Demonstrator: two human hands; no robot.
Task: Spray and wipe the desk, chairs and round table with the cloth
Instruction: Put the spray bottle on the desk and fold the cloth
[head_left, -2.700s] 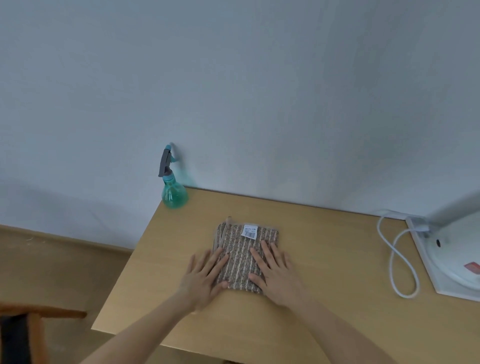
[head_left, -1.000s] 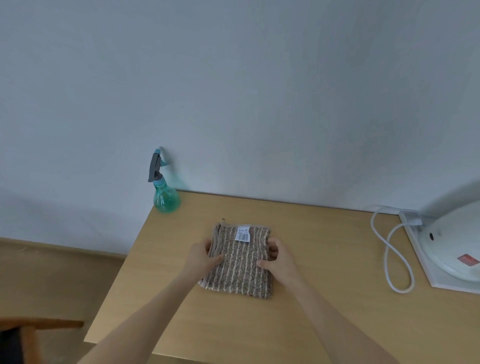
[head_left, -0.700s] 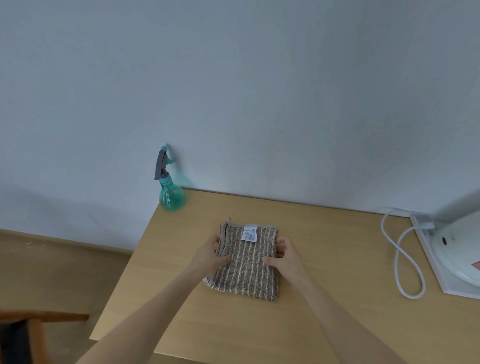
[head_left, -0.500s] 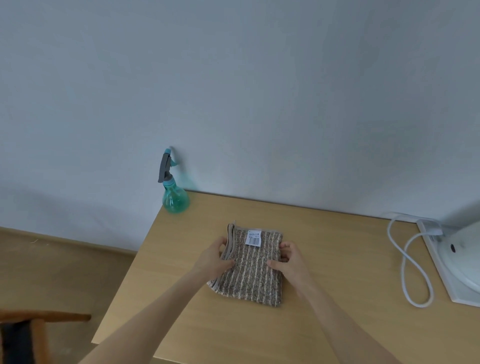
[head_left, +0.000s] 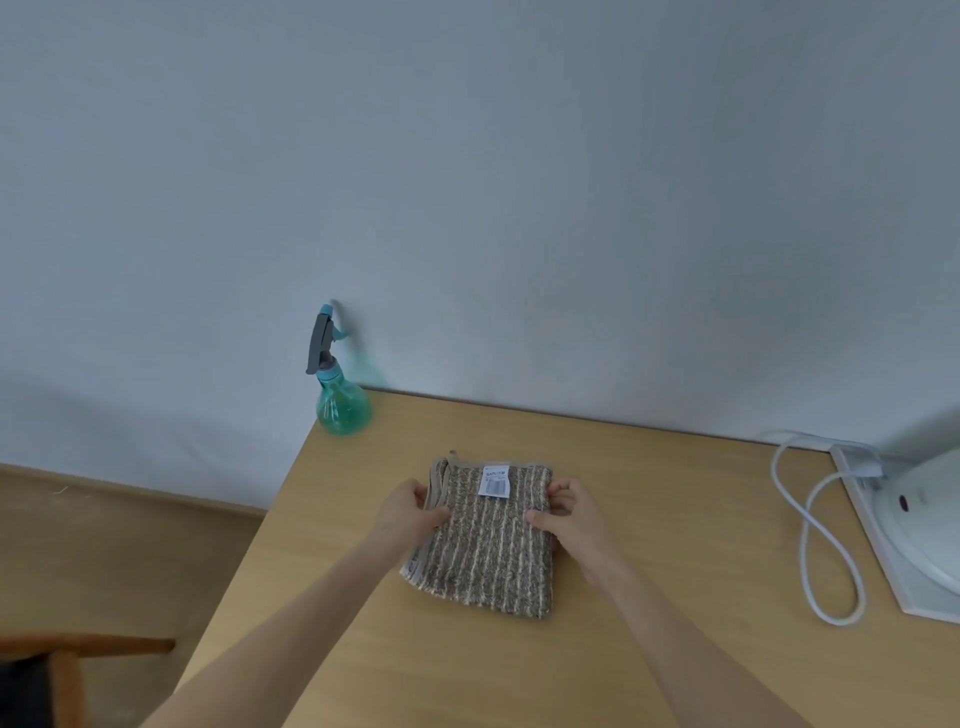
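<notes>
We grip the folded brown-and-beige striped cloth by its two side edges, our left hand pinching the 9 o'clock edge and our right hand the 3 o'clock edge, thumbs on top. The cloth lies on the light wooden desk, its white barcode label at 12 o'clock. The teal plastic spray bottle stands at the desk's 10 o'clock corner against the wall, well apart from the cloth, and a looped white cable lies at 3 o'clock.

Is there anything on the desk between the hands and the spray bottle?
Nothing visible. The spray bottle stands at the desk's far left corner by the wall, and only bare wood lies between it and the left hand. Both hands, the right hand too, grip the folded cloth by its sides.
</notes>
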